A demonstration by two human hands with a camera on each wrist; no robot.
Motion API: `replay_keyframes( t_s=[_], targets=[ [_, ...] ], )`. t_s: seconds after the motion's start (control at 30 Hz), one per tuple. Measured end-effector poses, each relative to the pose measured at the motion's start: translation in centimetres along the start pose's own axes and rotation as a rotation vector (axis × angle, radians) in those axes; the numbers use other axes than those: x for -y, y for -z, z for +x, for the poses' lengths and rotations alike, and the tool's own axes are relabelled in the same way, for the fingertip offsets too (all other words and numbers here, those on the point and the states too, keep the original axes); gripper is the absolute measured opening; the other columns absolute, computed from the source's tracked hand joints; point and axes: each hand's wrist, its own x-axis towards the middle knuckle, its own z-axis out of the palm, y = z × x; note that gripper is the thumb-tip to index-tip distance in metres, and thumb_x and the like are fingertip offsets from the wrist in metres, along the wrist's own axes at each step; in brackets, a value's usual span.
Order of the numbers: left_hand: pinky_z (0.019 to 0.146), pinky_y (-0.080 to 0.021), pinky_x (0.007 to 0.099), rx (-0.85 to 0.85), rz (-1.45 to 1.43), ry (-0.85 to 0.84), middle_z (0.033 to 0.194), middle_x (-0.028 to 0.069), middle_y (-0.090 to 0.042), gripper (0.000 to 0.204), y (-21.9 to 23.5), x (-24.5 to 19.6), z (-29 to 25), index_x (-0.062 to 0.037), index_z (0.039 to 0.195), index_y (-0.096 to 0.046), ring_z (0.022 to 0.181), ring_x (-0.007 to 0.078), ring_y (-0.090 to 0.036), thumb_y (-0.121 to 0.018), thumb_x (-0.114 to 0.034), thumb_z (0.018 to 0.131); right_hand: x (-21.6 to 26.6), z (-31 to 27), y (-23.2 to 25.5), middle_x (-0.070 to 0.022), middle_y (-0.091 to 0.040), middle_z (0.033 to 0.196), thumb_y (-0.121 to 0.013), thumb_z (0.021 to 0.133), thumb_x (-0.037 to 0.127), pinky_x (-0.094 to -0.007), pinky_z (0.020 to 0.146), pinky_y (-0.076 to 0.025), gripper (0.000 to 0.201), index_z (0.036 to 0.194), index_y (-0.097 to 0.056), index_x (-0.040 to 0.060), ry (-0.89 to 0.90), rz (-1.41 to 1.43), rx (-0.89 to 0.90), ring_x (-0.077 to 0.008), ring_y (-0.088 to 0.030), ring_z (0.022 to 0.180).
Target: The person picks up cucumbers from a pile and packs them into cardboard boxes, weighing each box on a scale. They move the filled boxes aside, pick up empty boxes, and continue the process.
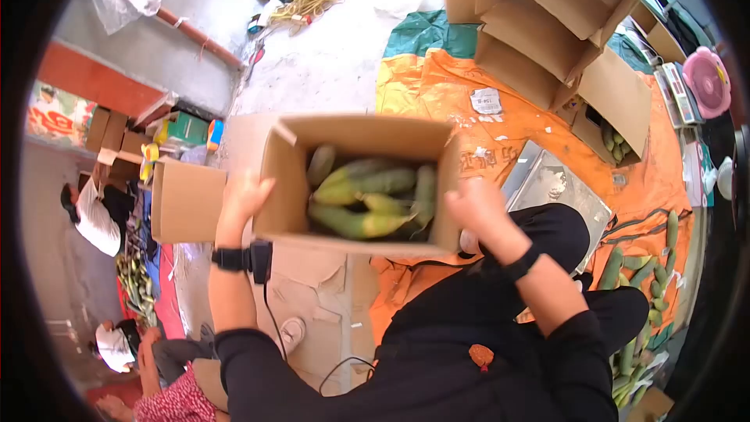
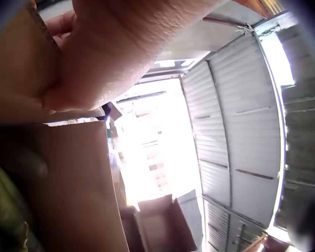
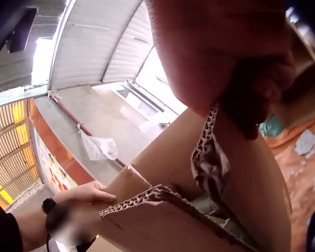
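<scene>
An uncovered cardboard box (image 1: 355, 244) is held up in front of the body, with several green, partly yellowish long vegetables (image 1: 367, 187) lying inside. At its left wall, the left hand (image 1: 246, 197) grips the cardboard, thumb on the edge; the left wrist view shows this hand (image 2: 110, 52) close up. The right hand (image 1: 483, 209) holds the opposite wall with curled fingers. In the right wrist view, the right hand (image 3: 226, 63) pinches the torn corrugated edge (image 3: 212, 152), and the left hand (image 3: 92, 193) is at the far side. The fingers outside the box are partly hidden.
Empty cartons (image 1: 539, 31) stand at the upper right on an orange tarp (image 1: 445, 94), near another box with vegetables (image 1: 613, 144). A metal scale-like plate (image 1: 558, 195) lies by the knee. Loose vegetables (image 1: 641, 273) lie right; a closed-looking carton (image 1: 187, 202) stands left. People are at far left.
</scene>
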Motion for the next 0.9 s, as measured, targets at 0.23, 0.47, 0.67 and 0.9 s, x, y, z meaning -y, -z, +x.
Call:
replay_keyframes(
  t_s=[0.23, 0.47, 0.67, 0.9],
  targets=[
    [0.071, -0.050, 0.0499, 0.248, 0.115, 0.311, 0.079, 0.0272, -0.062, 0.043, -7.8, 11.4, -10.9, 0.0031, 0.075, -0.068, 0.077, 0.0436, -0.062, -0.059, -0.039, 0.075, 6.0, -5.3, -9.5, -0.0243, -0.067, 0.085, -0.057, 0.070, 0.020, -0.0458, 0.073, -0.053, 0.028, 0.083, -0.070, -0.0017, 0.020, 0.136, 0.483, -0.0381, -0.067, 0.083],
    [0.068, -0.050, 0.0469, 0.289, -0.029, 0.508, 0.077, 0.0318, -0.060, 0.043, -16.1, 15.6, -19.9, 0.0097, 0.080, -0.065, 0.075, 0.0423, -0.064, -0.069, -0.032, 0.072, 7.5, -6.9, -12.9, -0.0206, -0.068, 0.092, -0.058, 0.075, 0.026, -0.0440, 0.079, -0.052, 0.033, 0.091, -0.069, -0.0002, 0.204, 0.099, 0.664, -0.0351, -0.066, 0.092],
    [0.071, -0.051, 0.0437, 0.408, -0.137, 0.735, 0.085, 0.0265, -0.066, 0.036, -18.9, 16.7, -24.3, 0.0072, 0.088, -0.067, 0.082, 0.0418, -0.065, -0.071, -0.025, 0.072, 7.4, -4.6, -8.0, -0.0197, -0.067, 0.087, -0.055, 0.083, 0.031, -0.0461, 0.074, -0.050, 0.031, 0.087, -0.069, 0.0035, 0.321, 0.165, 0.530, -0.0365, -0.065, 0.087],
    [0.073, -0.051, 0.0469, 0.087, 0.180, 0.588, 0.087, 0.0254, -0.066, 0.024, -12.6, 10.2, -16.7, 0.0030, 0.087, -0.067, 0.083, 0.0415, -0.064, -0.063, -0.019, 0.078, 0.8, -2.9, 5.5, -0.0165, -0.065, 0.078, -0.057, 0.086, 0.028, -0.0405, 0.065, -0.049, 0.024, 0.085, -0.067, 0.0058, 0.245, 0.333, 0.175, -0.0331, -0.063, 0.076]
  ],
)
